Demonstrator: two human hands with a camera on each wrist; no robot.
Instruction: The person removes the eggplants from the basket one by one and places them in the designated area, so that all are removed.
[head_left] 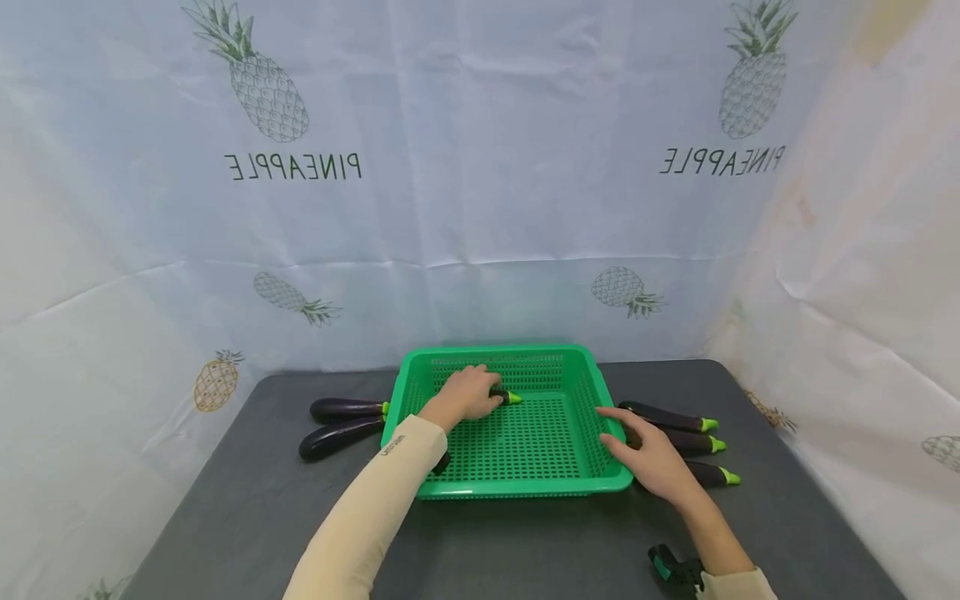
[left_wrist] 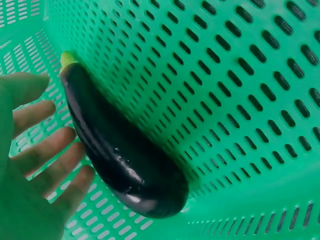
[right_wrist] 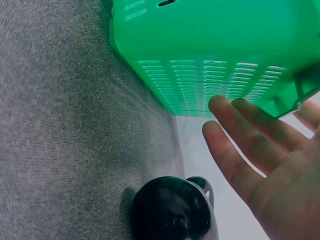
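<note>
A green plastic basket (head_left: 525,488) with slotted walls stands on the dark table. Inside it, a dark purple eggplant (left_wrist: 122,150) with a green stem end lies along one wall. My left hand (head_left: 468,393) reaches into the basket beside this eggplant; in the left wrist view its fingers are spread and loosely extended, not wrapped around it. My right hand (head_left: 654,462) is at the basket's right rim, with thumb and index finger over the edge. Seen from the right wrist, other fingers (right_wrist: 250,140) extend outside the wall, close to it; whether they touch is unclear.
Two eggplants (head_left: 341,437) lie left of the basket, their stem ends toward it. On the right, partly behind my right hand, are three more eggplants (head_left: 663,415) with stems pointing away. A white pineapple-print cloth (head_left: 465,208) hangs behind the table (head_left: 225,500).
</note>
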